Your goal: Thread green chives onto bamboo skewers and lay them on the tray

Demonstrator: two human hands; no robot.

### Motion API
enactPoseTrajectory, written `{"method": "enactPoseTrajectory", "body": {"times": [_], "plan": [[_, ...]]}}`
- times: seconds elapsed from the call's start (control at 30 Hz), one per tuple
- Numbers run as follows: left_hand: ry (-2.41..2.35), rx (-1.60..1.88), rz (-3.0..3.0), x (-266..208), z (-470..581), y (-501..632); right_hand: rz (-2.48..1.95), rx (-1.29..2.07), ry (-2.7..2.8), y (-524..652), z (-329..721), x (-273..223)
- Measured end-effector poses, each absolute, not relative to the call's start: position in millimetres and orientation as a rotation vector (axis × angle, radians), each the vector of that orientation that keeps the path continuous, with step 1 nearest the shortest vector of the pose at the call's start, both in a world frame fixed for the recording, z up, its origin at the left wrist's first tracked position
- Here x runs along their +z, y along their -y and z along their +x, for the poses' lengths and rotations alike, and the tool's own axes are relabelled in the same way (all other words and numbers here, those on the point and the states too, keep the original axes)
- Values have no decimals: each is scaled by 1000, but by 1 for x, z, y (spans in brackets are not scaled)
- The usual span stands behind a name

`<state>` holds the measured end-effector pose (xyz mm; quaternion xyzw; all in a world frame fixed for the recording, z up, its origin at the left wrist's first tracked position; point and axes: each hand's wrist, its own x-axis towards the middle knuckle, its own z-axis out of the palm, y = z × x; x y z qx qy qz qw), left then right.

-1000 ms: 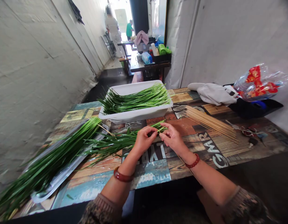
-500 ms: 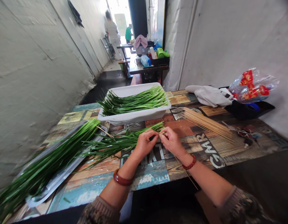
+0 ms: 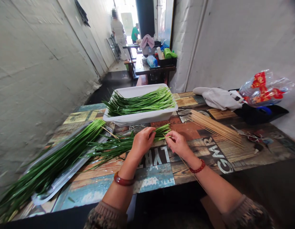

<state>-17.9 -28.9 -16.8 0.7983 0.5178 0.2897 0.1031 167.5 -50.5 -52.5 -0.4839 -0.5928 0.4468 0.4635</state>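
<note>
left hand [image 3: 143, 140]: fingers bent over the loose chives [image 3: 118, 144] – whether they grip any, i cannot tell.
right hand [image 3: 178, 143]: fingers pinched narrow on a thin skewer [image 3: 185, 164], its length slanting back beneath the wrist.
loose chives: on the surface [image 3: 157, 181], nearer than the white tub [image 3: 140, 119], pale ends toward the right hand.
handling: wet stalks probably slip – a pinch close to the skewer's tip should steady it; pale ends sit best level, under light pressure.
</note>
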Motion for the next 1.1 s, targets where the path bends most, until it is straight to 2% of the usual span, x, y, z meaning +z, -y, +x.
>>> {"method": "enactPoseTrajectory", "body": {"times": [0.13, 0.33, 0.5, 0.63, 0.73, 0.83, 1.0, 1.1], "plan": [[-1598, 607, 2449, -17, -18, 31, -1215, 1110, 1552, 53, 169, -50], [-1594, 670, 2541, -18, -16, 29, -1300, 826, 1836, 65, 170, -46], [-1406, 585, 2717, -21, -11, 28, -1357, 983, 1703, 75, 180, -52], [-1467, 478, 2769, -22, -4, 28, -1335, 1163, 1489, 74, 182, -57], [-1507, 477, 2786, -23, 0, 28, -1270, 1161, 1431, 71, 180, -59], [-1478, 649, 2739, -21, 0, 28, -1243, 1101, 1401, 69, 178, -59], [-1357, 1187, 2281, -17, -11, 25, -1190, 1084, 1334, 59, 177, -46], [-1355, 1266, 1984, -17, -15, 23, -1134, 1072, 1426, 48, 175, -34]]}}
